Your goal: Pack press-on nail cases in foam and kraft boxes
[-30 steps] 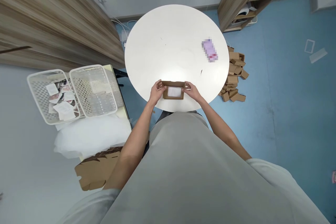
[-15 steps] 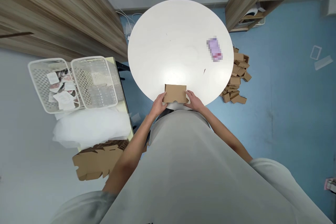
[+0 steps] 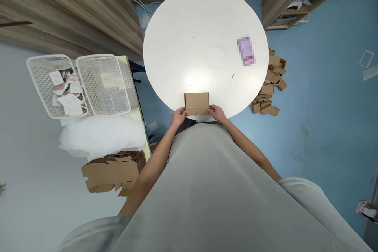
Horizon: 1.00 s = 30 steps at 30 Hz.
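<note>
A small brown cardboard box lies at the near edge of the round white table. A crease runs across its near part, where the front flap faces me. My left hand pinches the near left corner of the box. At the near right corner, my right hand has its fingers closed on the edge. Whatever is inside the box is hidden.
A pixelated purple item rests on the table's right side. Folded boxes are heaped on the floor beyond. To my left, a side table holds white baskets, white wrapping sheets and flat cardboard blanks.
Both hands have slid toward the box's near corners, and their fingers have closed there. The front flap's crease now shows. The whole view has shifted slightly.
</note>
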Each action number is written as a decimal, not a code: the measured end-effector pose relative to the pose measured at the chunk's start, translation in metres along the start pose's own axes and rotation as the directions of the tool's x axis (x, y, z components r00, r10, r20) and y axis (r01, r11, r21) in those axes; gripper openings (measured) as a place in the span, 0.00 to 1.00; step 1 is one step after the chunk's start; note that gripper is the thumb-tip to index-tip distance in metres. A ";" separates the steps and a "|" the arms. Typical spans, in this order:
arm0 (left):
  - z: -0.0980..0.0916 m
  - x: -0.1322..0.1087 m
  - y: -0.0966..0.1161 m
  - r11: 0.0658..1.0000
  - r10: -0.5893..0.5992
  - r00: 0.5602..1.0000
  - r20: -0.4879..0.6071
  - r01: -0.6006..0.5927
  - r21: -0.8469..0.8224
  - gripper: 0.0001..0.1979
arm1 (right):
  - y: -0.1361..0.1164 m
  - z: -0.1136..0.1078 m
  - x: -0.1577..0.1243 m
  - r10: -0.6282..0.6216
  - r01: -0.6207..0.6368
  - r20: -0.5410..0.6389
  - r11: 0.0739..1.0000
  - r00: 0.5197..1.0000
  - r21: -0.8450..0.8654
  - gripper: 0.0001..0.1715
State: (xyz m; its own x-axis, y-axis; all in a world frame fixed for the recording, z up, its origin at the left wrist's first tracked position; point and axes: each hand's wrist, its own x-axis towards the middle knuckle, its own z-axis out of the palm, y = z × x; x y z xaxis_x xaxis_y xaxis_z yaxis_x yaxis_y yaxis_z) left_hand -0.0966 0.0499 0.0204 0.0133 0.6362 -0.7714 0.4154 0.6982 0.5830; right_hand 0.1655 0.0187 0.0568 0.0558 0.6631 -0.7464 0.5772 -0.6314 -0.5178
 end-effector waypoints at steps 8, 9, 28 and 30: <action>0.006 0.004 -0.007 0.990 0.095 0.994 -0.053 -0.089 0.106 0.24 | 0.004 0.005 0.010 0.040 -0.039 -0.015 0.993 0.999 0.107 0.23; 0.006 0.006 -0.007 0.990 0.094 0.994 -0.060 -0.087 0.110 0.23 | 0.005 0.006 0.011 0.041 -0.039 -0.019 0.992 0.999 0.118 0.24; 0.004 0.026 -0.011 0.896 0.272 0.962 0.000 -0.253 0.366 0.20 | 0.026 0.024 0.026 -0.122 0.117 -0.143 0.992 0.982 -0.039 0.16; 0.003 0.027 -0.009 0.898 0.277 0.961 -0.010 -0.255 0.358 0.21 | 0.028 0.023 0.025 -0.132 0.136 -0.139 0.990 0.981 0.021 0.19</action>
State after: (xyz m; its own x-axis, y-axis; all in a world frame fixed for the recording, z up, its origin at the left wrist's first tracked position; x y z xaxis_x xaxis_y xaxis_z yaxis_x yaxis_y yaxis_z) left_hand -0.0970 0.0592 -0.0065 0.1186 0.8081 -0.5770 0.6955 0.3471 0.6291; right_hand 0.1643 0.0088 0.0144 0.0916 0.7901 -0.6061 0.5621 -0.5434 -0.6235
